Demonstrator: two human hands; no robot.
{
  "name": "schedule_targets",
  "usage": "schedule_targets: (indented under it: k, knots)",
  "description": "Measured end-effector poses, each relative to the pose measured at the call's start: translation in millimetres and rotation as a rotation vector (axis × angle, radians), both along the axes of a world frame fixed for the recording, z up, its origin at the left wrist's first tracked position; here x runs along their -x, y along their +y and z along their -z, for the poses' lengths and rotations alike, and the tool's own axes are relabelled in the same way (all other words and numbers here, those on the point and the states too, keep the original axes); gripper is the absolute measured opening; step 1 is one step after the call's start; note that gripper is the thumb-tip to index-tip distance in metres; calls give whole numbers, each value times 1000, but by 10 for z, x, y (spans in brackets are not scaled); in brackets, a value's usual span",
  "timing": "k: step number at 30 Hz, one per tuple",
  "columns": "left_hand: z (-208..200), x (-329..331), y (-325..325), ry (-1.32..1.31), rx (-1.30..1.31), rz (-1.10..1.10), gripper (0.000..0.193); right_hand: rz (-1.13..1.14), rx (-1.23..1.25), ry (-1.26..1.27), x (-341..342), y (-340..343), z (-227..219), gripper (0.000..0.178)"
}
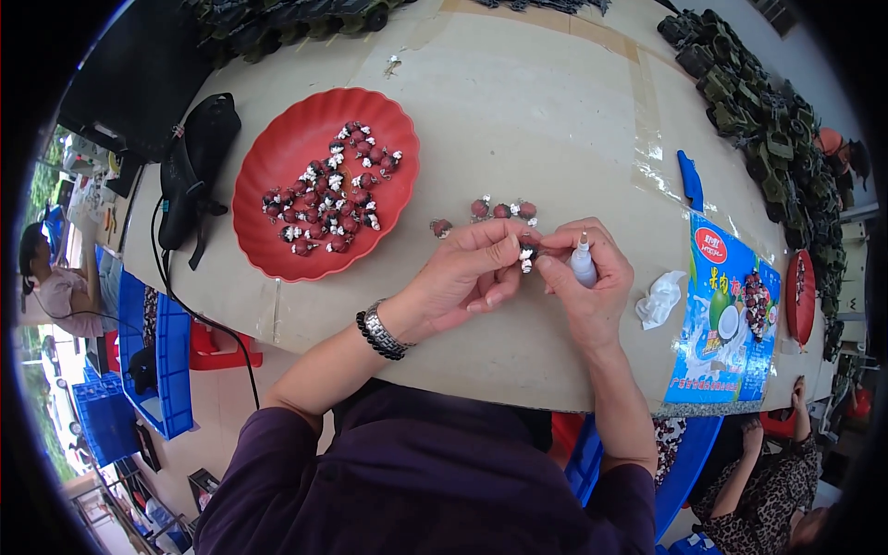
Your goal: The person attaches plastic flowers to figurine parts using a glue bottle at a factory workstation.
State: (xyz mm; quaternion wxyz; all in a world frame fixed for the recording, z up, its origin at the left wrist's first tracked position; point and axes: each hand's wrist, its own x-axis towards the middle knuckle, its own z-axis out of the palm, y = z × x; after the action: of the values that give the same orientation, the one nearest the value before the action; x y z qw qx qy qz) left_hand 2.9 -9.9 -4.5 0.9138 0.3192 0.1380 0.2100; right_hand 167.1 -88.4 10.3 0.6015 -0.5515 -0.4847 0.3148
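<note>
My left hand [460, 268], wearing a metal watch and a dark beaded bracelet at the wrist, pinches a small dark-and-white figurine [527, 256]. The fingertips of my right hand [589, 287] meet the figurine from the other side. Tucked in that same hand is a small white applicator bottle [583, 264], its narrow tip pointing up. Just beyond my fingers, several small red-and-white figurines [502, 211] lie on the table. A scalloped red bowl [393, 222] to the left holds many similar ones.
The beige table [518, 120] carries a black pouch [199, 166] with a cable at left. To the right are a crumpled white tissue [660, 300], a blue knife-like tool [690, 178] and a blue printed sheet [712, 365] bearing figurines. Dark green toy-like parts [758, 120] line the far right.
</note>
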Motion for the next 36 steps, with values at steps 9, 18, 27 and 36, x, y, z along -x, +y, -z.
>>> schedule_targets:
  k: [9,18,27,36]
  knots:
    - [-37,-56,-60,-15,110,-39,43,11,-139,-244,67,24,0,35]
    - [-72,-30,-107,112,-381,-170,23,11,-202,-337,1,-9,-18,34]
    - [-126,-25,-138,307,-891,-420,28,10,-189,-246,47,17,6,32]
    - [-144,-16,-133,364,-1044,-418,31,37,-244,-399,11,3,7,33]
